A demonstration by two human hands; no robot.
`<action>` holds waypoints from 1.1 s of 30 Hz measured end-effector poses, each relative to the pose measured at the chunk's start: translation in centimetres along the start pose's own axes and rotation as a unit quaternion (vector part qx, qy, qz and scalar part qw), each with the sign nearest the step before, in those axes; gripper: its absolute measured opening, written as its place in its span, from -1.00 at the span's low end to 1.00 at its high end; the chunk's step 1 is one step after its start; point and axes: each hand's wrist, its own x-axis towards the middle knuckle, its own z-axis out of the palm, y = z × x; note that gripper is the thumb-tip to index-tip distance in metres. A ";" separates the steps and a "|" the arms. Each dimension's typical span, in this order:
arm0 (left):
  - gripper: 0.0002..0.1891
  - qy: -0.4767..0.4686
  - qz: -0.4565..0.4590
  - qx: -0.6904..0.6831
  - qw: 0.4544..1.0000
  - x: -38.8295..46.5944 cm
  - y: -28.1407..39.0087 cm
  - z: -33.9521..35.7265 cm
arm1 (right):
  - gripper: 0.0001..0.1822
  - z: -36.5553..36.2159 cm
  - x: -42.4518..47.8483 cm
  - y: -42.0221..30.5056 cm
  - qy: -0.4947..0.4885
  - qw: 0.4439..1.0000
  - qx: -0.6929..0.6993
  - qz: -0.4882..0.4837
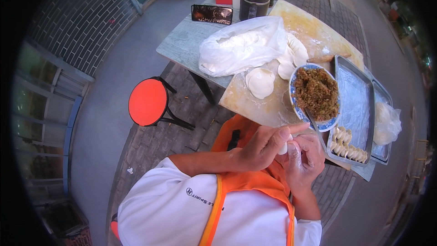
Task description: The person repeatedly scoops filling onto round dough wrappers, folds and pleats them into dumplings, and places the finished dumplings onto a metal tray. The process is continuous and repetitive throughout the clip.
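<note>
My left hand (264, 147) and my right hand (305, 159) meet in front of my chest, pinching a small white piece of dough (284, 148) between their thumbs and fingers. Most of the dough is hidden by the fingers, and its filling cannot be seen. Flour whitens my right thumb and fingers. Just beyond them stands a blue-and-white bowl (293, 100) of minced filling (315, 92), with a metal utensil (315, 124) leaning out over its near rim. Round dough wrappers (260, 82) lie in a stack on the floured board (239, 100).
A metal tray (355, 99) right of the bowl holds rows of folded dumplings (348, 147). Behind are a rolling pin (329, 58), a plastic bag of flour (244, 44), a propped phone (212, 14) and a dark lidded container (254, 3). An orange stool (148, 102) stands left.
</note>
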 end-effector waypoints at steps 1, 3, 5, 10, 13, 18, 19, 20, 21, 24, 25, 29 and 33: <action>-0.43 -0.007 -0.010 -0.005 1.000 0.0 0.2 -0.1 | -0.87 0.0 0.0 0.0 0.004 1.000 0.007 -0.004; -0.41 -0.017 -0.025 -0.007 1.000 -0.1 0.7 -0.2 | -0.86 0.2 -0.1 0.1 0.010 1.000 0.021 -0.013; -0.38 -0.022 -0.023 -0.005 0.999 -0.2 0.5 -0.2 | -0.87 0.3 -0.2 0.1 0.005 1.000 0.019 -0.014; -0.34 -0.033 -0.009 0.000 0.999 -0.3 0.5 0.2 | -0.79 0.3 -1.2 0.6 0.009 1.000 -0.011 -0.019; -0.35 -0.016 0.037 0.031 0.999 0.0 -0.3 0.6 | -0.79 0.1 -1.2 0.6 0.051 0.997 -0.023 -0.049; -0.64 0.051 0.074 0.037 0.995 -0.1 -1.1 1.0 | -0.83 -1.0 -1.9 1.2 0.071 0.997 -0.001 -0.013; -0.70 0.057 0.084 0.076 0.992 0.0 -1.0 0.8 | -0.82 -1.2 -2.1 1.2 0.063 0.998 0.004 0.005; -0.73 0.055 0.077 0.066 0.993 -0.1 -0.8 0.6 | -0.81 -1.1 -2.3 1.1 0.074 0.996 0.033 0.024; -0.76 0.054 0.070 0.056 0.995 -0.1 -0.7 0.5 | -0.80 -0.8 -2.5 0.9 0.084 0.994 0.062 0.043; -0.80 0.051 0.055 0.052 0.996 0.0 -0.2 0.5 | -0.78 -1.7 -2.3 0.2 0.048 0.994 0.062 0.073; -0.81 0.051 0.050 0.056 0.996 0.0 -0.1 0.5 | -0.77 -2.3 -2.1 0.0 0.025 0.995 0.048 0.080; -0.85 0.038 0.048 0.108 0.992 0.2 0.1 0.2 | -0.78 -3.7 -1.8 0.0 -0.022 0.996 0.048 0.065; -0.92 0.021 0.116 0.169 0.979 0.6 -1.1 0.1 | -0.72 -4.7 -1.8 0.5 -0.033 0.999 0.037 0.006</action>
